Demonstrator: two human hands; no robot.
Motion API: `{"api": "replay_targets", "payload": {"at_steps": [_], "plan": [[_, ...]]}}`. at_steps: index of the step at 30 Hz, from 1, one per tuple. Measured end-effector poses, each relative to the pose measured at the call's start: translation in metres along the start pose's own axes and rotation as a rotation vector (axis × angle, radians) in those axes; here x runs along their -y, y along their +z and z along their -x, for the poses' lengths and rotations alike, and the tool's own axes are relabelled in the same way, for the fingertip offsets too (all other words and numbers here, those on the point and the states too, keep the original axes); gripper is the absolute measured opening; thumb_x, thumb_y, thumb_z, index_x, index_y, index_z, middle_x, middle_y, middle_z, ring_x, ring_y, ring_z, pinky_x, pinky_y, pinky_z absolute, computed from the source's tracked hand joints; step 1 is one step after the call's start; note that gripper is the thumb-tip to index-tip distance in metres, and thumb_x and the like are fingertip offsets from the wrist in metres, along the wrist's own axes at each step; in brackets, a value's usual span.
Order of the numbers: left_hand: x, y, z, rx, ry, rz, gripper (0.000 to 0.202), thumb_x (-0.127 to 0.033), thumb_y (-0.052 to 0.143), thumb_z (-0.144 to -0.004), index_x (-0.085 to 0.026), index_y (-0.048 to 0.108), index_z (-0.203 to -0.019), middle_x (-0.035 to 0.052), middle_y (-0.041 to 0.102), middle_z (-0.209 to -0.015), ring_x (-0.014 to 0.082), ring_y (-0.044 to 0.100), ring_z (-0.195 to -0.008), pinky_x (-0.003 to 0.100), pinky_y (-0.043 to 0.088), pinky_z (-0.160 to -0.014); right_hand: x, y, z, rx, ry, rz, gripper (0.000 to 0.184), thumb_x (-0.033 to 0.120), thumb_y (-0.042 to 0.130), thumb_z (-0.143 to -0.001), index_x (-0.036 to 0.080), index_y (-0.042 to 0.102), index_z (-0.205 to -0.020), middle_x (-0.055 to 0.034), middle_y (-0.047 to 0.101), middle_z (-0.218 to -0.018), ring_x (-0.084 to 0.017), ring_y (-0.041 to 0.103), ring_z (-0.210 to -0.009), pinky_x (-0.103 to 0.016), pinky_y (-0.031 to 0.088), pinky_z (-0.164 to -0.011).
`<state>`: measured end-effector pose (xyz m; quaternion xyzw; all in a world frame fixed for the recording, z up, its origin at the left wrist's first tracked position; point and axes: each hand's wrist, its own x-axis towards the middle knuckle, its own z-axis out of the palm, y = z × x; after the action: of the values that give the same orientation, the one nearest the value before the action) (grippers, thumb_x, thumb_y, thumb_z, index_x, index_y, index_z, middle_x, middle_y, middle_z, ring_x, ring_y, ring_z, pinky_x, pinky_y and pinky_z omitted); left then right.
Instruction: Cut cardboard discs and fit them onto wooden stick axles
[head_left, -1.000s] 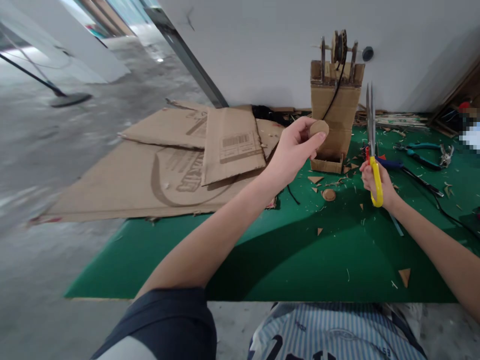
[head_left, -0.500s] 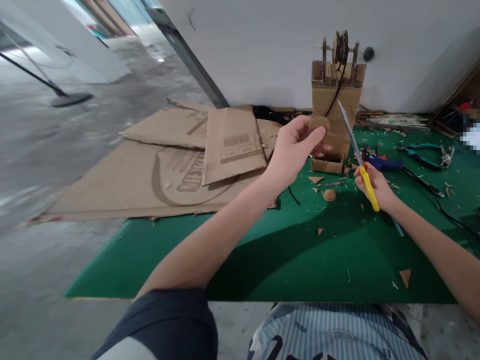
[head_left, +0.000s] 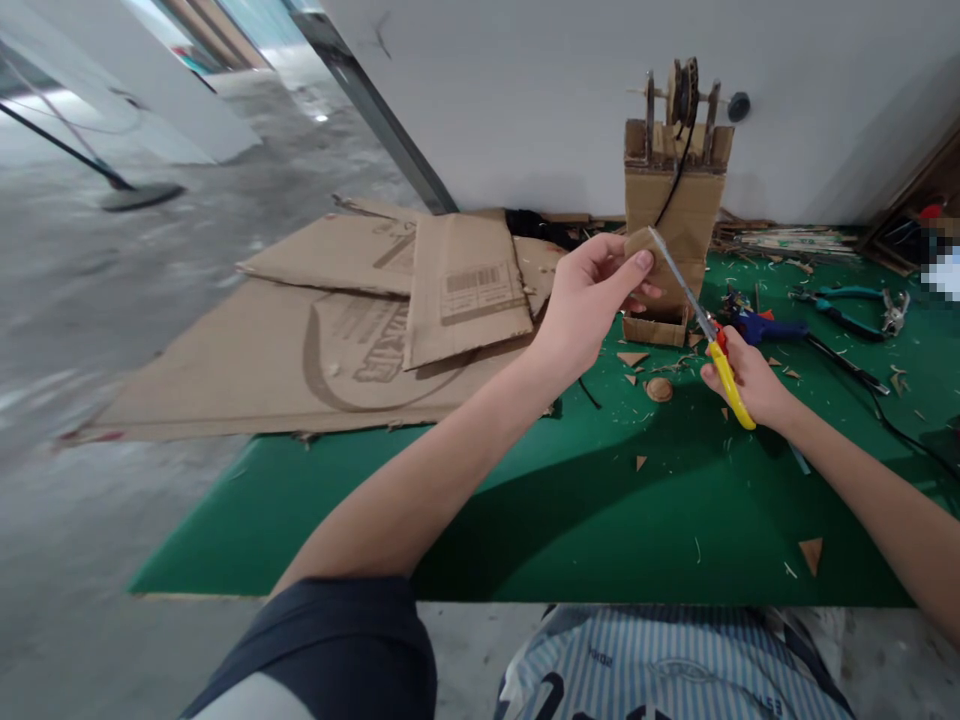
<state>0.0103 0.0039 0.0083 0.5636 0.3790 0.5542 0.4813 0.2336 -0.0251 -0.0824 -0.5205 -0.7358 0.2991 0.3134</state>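
Observation:
Between the thumb and fingers of my left hand (head_left: pixel 596 290) is a small cardboard disc (head_left: pixel 639 242), raised above the table. My right hand (head_left: pixel 750 378) grips a pair of scissors (head_left: pixel 729 385) with yellow and red handles. The blades look closed or nearly so and point up and left, their tips at the disc's edge; whether they touch it I cannot tell. Behind both hands stands an upright cardboard model (head_left: pixel 679 200) with a spool on a stick axle and a black cord. Another round cardboard disc (head_left: pixel 659 390) lies on the table below.
Large cardboard sheets (head_left: pixel 360 350) cover the left of the green table (head_left: pixel 525 540). To the right are a blue glue gun (head_left: pixel 765 328) with its cable and teal-handled pliers (head_left: pixel 851 305). Cardboard scraps and thin sticks (head_left: pixel 799 240) are scattered near the wall.
The scissors have tilted left, bringing the tips from right of the disc to its edge. The disc has turned slightly in my left hand, which otherwise stays in place.

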Motion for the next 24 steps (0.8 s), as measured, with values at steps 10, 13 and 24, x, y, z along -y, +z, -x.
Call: {"api": "replay_targets", "payload": {"at_steps": [10, 13, 24], "plan": [[0.004, -0.003, -0.003, 0.025, 0.043, -0.05, 0.015, -0.025, 0.068, -0.097, -0.02, 0.06, -0.086, -0.0029, 0.07, -0.077, 0.0088, 0.073, -0.068, 0.016, 0.052, -0.056, 0.006, 0.0, 0.002, 0.007, 0.043, -0.082, 0.049, 0.062, 0.069, -0.078, 0.027, 0.039, -0.092, 0.0018, 0.056, -0.086, -0.013, 0.054, -0.065, -0.029, 0.04, -0.058], [0.006, -0.002, -0.003, 0.031, 0.03, -0.028, 0.017, -0.023, 0.068, -0.097, -0.02, 0.059, -0.084, -0.0032, 0.07, -0.076, 0.0088, 0.074, -0.069, 0.017, 0.052, -0.057, 0.007, 0.0, 0.002, 0.004, 0.049, -0.09, 0.051, 0.063, 0.07, -0.077, 0.026, 0.039, -0.091, 0.0017, 0.057, -0.085, -0.012, 0.052, -0.063, -0.029, 0.039, -0.056], [0.011, 0.002, 0.0, 0.056, -0.013, 0.066, 0.025, -0.026, 0.075, -0.093, -0.02, 0.055, -0.078, -0.0054, 0.069, -0.068, 0.0081, 0.074, -0.068, 0.016, 0.05, -0.057, 0.011, 0.0, 0.003, 0.009, 0.056, -0.123, 0.055, 0.067, 0.071, -0.076, 0.026, 0.039, -0.092, 0.0022, 0.057, -0.08, -0.012, 0.051, -0.06, -0.028, 0.04, -0.053]]}}
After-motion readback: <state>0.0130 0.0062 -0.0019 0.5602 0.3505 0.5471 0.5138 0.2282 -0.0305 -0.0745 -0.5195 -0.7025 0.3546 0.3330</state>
